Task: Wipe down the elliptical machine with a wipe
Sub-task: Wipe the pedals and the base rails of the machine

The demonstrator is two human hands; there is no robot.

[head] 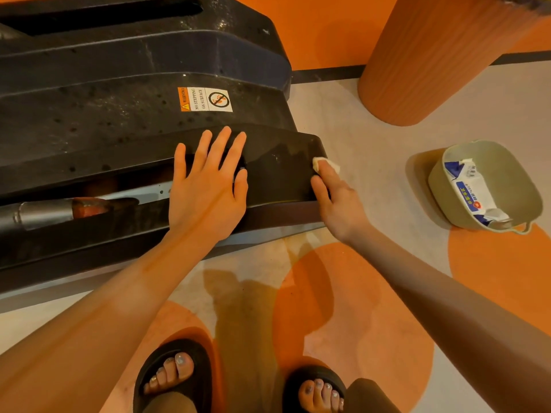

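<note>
The right hand point(334, 198) pinches a small white wipe point(326, 163) under its curled fingers against the end of the elliptical machine's black side cover point(277, 162), while the left hand point(205, 186), just to its left, lies flat and spread on that same cover, holding nothing. The wipe looks soft, limp and light, so it is probably best kept bunched under the fingertips and pressed on; the cover looks hard, smooth and stiff. Further to the right of the right hand, a wipe packet point(474, 192) sits in a pale basin point(441, 186) on the floor.
</note>
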